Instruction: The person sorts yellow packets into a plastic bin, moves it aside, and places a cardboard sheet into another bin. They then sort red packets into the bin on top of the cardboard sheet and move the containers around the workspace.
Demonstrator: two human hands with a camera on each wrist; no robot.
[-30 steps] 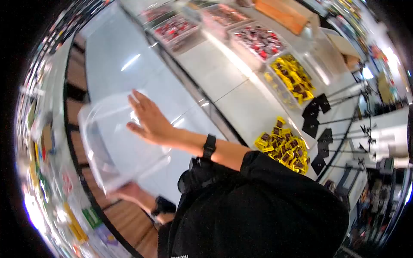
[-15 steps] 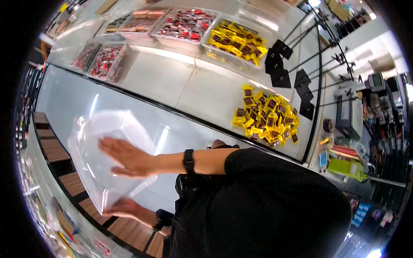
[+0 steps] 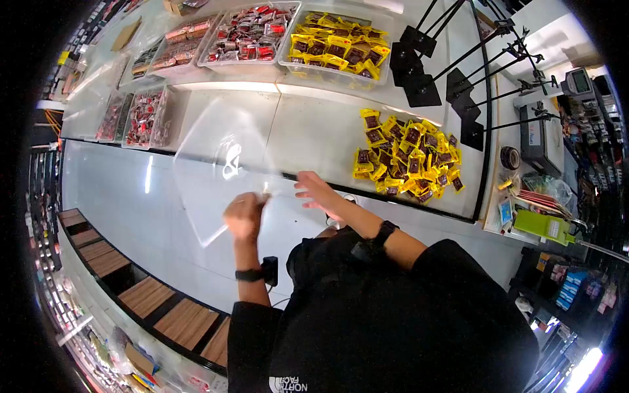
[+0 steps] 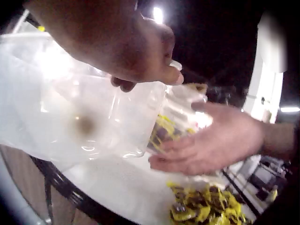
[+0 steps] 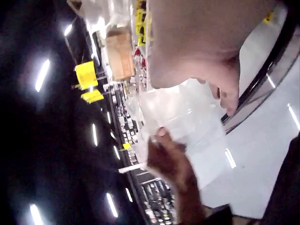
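Note:
A clear, translucent plastic box (image 3: 219,147) hangs tilted over the aisle in front of the counter. My left hand (image 3: 244,216) grips it at its near edge, and the left wrist view shows the curled fingers and thumb (image 4: 173,72) at the rim. Close beside the box's right end is my right hand (image 3: 322,195), its fingers extended and nothing in them. Farther right on the counter lies a loose pile of yellow-wrapped snacks (image 3: 409,157).
Behind the pile, on the white counter (image 3: 226,124), stand a bin of yellow packets (image 3: 337,49) and a bin of red and silver packets (image 3: 252,33). Black plates on rods (image 3: 419,88) jut in at right. A wood-topped shelf edge (image 3: 147,295) runs at lower left.
The box has swung up and right toward the counter in my left hand. My right hand has come away from over the box to its right side. The view has turned.

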